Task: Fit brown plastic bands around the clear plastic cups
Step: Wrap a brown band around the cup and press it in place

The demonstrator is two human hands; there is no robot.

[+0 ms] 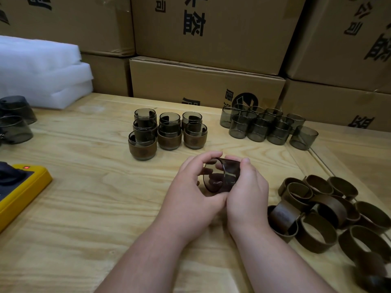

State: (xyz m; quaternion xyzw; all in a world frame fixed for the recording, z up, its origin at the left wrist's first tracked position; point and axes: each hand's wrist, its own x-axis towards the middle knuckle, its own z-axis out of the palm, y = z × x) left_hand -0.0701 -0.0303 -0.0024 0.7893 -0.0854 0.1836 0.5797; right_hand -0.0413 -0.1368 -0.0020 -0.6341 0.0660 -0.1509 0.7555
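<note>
Head view only. Cup [220,176], clear smoky plastic, is held on its side above the table [88,197], mouth facing left, near centre. Left hand [190,187] curls round the rim end, thumb under and fingers over the top; right hand [247,191] grips the base end, where a brown band [231,173] appears to be sliding on. How far on it sits is hard to tell behind the fingers.

Handling, judged: cup looks light, thin-walled, smooth, likely slippery and apt to flex if squeezed; best held at rim and base, leaving the wall free. Band looks flexible, stretches a little, pushed by its edges.

Finished cups [167,132], each banded, stand in a tight group beyond the hands. Bare cups [266,125] cluster at far right, upright and touching. Loose bands [330,214] lie heaped at right, near the right wrist.

No containers in use on the table; cardboard boxes [211,39] stacked behind, closed, contents unseen. White foam sheets [40,70] far left, yellow device [23,191] at left edge.
</note>
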